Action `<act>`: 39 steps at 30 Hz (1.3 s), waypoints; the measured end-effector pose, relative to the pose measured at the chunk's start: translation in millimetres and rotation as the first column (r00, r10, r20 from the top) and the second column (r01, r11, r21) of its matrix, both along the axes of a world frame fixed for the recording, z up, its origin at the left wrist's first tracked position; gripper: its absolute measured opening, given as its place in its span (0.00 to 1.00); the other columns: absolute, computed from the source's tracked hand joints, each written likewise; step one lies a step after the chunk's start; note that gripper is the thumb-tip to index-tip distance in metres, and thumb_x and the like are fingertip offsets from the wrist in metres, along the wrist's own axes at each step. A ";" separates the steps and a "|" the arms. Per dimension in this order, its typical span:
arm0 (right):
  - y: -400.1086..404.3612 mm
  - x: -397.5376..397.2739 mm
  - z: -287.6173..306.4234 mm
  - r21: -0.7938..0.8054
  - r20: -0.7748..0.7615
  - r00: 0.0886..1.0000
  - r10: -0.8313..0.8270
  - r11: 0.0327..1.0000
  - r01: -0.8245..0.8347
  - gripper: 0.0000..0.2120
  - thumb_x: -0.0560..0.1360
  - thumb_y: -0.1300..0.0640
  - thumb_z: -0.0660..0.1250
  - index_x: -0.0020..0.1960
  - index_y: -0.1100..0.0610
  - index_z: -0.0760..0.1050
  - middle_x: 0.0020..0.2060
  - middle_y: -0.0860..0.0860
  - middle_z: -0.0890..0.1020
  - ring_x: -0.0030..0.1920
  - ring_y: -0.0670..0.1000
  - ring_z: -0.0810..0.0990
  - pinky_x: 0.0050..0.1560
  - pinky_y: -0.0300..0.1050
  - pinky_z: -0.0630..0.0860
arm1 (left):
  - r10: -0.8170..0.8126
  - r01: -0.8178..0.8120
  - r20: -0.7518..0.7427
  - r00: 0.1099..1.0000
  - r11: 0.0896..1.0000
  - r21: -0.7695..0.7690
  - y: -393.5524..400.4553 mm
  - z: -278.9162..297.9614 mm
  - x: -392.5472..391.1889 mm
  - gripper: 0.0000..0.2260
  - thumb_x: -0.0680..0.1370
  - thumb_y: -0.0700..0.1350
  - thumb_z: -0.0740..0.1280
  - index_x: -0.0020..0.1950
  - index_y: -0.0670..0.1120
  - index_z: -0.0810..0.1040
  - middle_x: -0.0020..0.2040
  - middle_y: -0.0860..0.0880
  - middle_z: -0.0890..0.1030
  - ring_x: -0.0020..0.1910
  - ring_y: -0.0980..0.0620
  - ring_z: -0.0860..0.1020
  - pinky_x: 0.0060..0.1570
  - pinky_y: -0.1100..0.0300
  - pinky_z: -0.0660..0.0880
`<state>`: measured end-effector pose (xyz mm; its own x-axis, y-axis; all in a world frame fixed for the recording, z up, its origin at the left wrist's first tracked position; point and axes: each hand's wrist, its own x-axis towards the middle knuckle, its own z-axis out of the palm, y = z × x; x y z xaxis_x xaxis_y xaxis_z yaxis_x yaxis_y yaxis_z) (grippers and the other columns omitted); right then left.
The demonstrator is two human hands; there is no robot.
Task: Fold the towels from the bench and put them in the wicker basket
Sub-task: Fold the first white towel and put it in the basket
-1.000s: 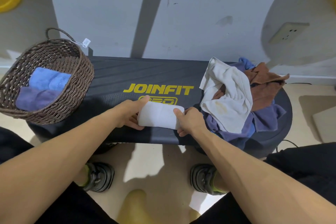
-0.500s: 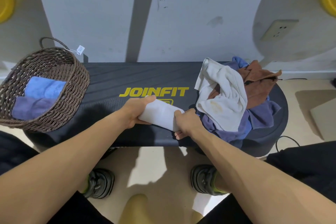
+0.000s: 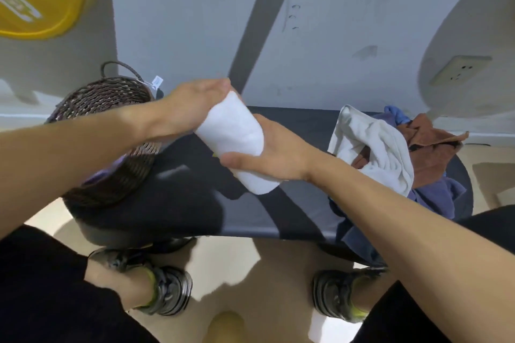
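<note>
Gripping folded white towel [image 3: 234, 131] between both hands.

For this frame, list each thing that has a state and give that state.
Folded white towel: lifted off the bench, held in both hands.
Left hand: grips the towel's upper end.
Right hand: grips its lower part.
Brown wicker basket: upright on the black bench.
Pile of unfolded towels: heaped on the bench.

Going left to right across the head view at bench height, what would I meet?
wicker basket → left hand → folded white towel → right hand → pile of unfolded towels
</note>
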<state>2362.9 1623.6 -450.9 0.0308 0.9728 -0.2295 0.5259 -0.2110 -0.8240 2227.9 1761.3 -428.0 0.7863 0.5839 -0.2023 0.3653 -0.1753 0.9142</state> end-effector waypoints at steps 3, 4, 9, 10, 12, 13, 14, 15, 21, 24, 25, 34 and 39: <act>26.2 -22.4 0.5 0.023 0.068 0.997 0.037 0.999 -0.038 0.22 0.68 0.36 0.72 0.57 0.46 0.77 0.49 0.42 0.84 0.51 0.44 0.81 0.55 0.48 0.79 | 0.247 -0.250 0.102 0.964 0.968 0.024 33.7 7.6 -23.5 0.20 0.85 0.54 0.53 0.39 0.48 0.75 0.35 0.46 0.77 0.30 0.49 0.71 0.30 0.60 0.68; 37.7 -30.7 0.6 0.047 0.041 0.999 0.034 0.998 -0.036 0.18 0.70 0.37 0.72 0.54 0.46 0.78 0.47 0.42 0.84 0.48 0.43 0.82 0.52 0.44 0.79 | 0.283 -0.285 0.099 0.954 0.959 0.001 46.5 9.7 -33.4 0.21 0.84 0.58 0.53 0.40 0.49 0.76 0.35 0.48 0.77 0.29 0.51 0.72 0.28 0.62 0.69; 122.0 -66.5 11.5 0.116 0.159 0.979 0.131 0.982 -0.150 0.11 0.77 0.41 0.68 0.40 0.46 0.76 0.36 0.44 0.82 0.36 0.43 0.79 0.36 0.31 0.73 | 0.112 -0.050 0.166 0.980 0.939 -0.339 99.0 6.9 -93.1 0.19 0.73 0.63 0.66 0.48 0.47 0.79 0.39 0.48 0.82 0.37 0.52 0.81 0.35 0.61 0.79; 140.3 -72.7 13.8 0.103 0.189 0.968 0.164 0.977 -0.186 0.12 0.78 0.41 0.66 0.39 0.46 0.75 0.36 0.45 0.82 0.36 0.42 0.78 0.35 0.28 0.72 | 0.120 -0.040 0.212 0.970 0.937 -0.346 109.3 5.2 -106.7 0.19 0.71 0.61 0.69 0.49 0.47 0.79 0.40 0.47 0.83 0.38 0.52 0.82 0.35 0.61 0.80; 176.9 -85.5 12.4 0.075 0.222 0.956 0.189 0.975 -0.210 0.16 0.80 0.40 0.61 0.41 0.48 0.76 0.40 0.48 0.82 0.36 0.44 0.78 0.36 0.27 0.71 | 0.218 -0.152 0.205 0.954 0.944 -0.293 132.3 -3.7 -133.5 0.19 0.69 0.59 0.72 0.50 0.46 0.81 0.43 0.47 0.84 0.39 0.51 0.82 0.37 0.60 0.80; 195.4 -91.9 9.3 0.062 0.245 0.952 0.185 0.976 -0.206 0.18 0.80 0.39 0.59 0.42 0.51 0.76 0.41 0.49 0.82 0.37 0.45 0.79 0.38 0.30 0.72 | 0.295 -0.260 0.159 0.942 0.943 -0.209 142.7 -11.0 -145.2 0.18 0.70 0.58 0.73 0.52 0.46 0.82 0.45 0.47 0.84 0.41 0.51 0.83 0.40 0.59 0.80; 212.7 -98.5 5.9 0.057 0.275 0.946 0.173 0.979 -0.196 0.20 0.81 0.38 0.57 0.44 0.53 0.77 0.41 0.50 0.82 0.39 0.48 0.79 0.38 0.34 0.73 | 0.372 -0.360 0.120 0.921 0.927 -0.107 151.3 -19.3 -155.7 0.16 0.72 0.55 0.74 0.54 0.46 0.82 0.47 0.46 0.85 0.43 0.53 0.83 0.43 0.60 0.80; 232.4 -108.4 2.9 0.049 0.304 0.938 0.165 0.981 -0.189 0.21 0.81 0.39 0.57 0.46 0.55 0.76 0.41 0.50 0.81 0.40 0.49 0.78 0.38 0.36 0.72 | 0.443 -0.443 0.119 0.888 0.896 -0.028 160.7 -29.2 -167.7 0.14 0.74 0.51 0.73 0.56 0.44 0.81 0.48 0.46 0.85 0.43 0.56 0.83 0.43 0.62 0.79; 297.6 -133.3 -6.6 -0.101 0.214 0.907 0.363 0.931 -0.349 0.12 0.80 0.52 0.66 0.61 0.57 0.75 0.47 0.50 0.80 0.44 0.48 0.78 0.47 0.41 0.74 | 0.630 -0.650 0.164 0.759 0.722 0.237 187.2 -71.7 -203.9 0.16 0.77 0.44 0.71 0.62 0.41 0.75 0.46 0.50 0.80 0.39 0.66 0.78 0.40 0.73 0.74; 318.7 -147.8 -22.4 -0.115 0.405 0.829 0.385 0.921 -0.372 0.12 0.81 0.54 0.63 0.59 0.60 0.74 0.47 0.52 0.77 0.47 0.52 0.74 0.44 0.41 0.67 | 0.695 -0.635 -0.070 0.715 0.689 0.350 192.9 -91.6 -216.5 0.24 0.75 0.47 0.73 0.65 0.39 0.69 0.54 0.42 0.79 0.53 0.46 0.78 0.52 0.57 0.74; 324.2 -151.0 -28.5 -0.144 0.444 0.806 0.391 0.919 -0.367 0.10 0.81 0.54 0.62 0.57 0.60 0.72 0.47 0.52 0.75 0.47 0.52 0.73 0.43 0.40 0.64 | 0.682 -0.594 -0.150 0.715 0.707 0.384 189.4 -97.6 -220.3 0.25 0.74 0.46 0.74 0.64 0.37 0.68 0.55 0.40 0.79 0.55 0.41 0.77 0.51 0.55 0.72; 346.0 -167.1 -63.4 -0.427 0.482 0.737 0.475 0.861 -0.276 0.06 0.79 0.55 0.58 0.47 0.57 0.69 0.45 0.53 0.74 0.44 0.53 0.71 0.43 0.44 0.69 | 0.216 -0.050 -0.567 0.795 0.955 0.293 151.3 -133.2 -237.8 0.31 0.81 0.52 0.64 0.80 0.56 0.53 0.81 0.49 0.45 0.80 0.48 0.44 0.76 0.54 0.47; 363.3 -174.0 -57.8 -0.442 0.742 0.389 0.545 0.835 -0.328 0.11 0.78 0.49 0.64 0.46 0.56 0.74 0.45 0.54 0.76 0.47 0.55 0.74 0.45 0.43 0.69 | 0.196 -0.009 -0.602 0.774 0.954 0.300 152.9 -134.8 -233.7 0.30 0.82 0.52 0.62 0.80 0.57 0.50 0.81 0.48 0.44 0.80 0.46 0.43 0.78 0.52 0.47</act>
